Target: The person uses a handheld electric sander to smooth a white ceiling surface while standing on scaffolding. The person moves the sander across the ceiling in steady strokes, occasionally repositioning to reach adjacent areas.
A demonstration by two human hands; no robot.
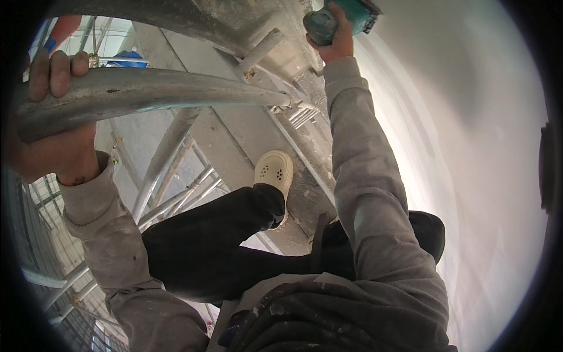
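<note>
My left hand (58, 76) is wrapped around a thick grey metal scaffold pipe (158, 91) at the upper left. Its fingers curl over the top, and the wrist shows beneath. Stretched far forward, my right hand (338, 42) grips a teal handheld power sander (321, 24) at the top of the view. The sander's dark far end lies by the smooth white curved wall (469, 94) on the right; whether it touches the surface I cannot tell.
Dusty grey scaffold planks (240, 135) run beneath me, with a cream clog (274, 168) on one foot. Several diagonal scaffold tubes (167, 158) stand to the left, beside gaps showing a lower level. A short pipe end (261, 50) juts out ahead.
</note>
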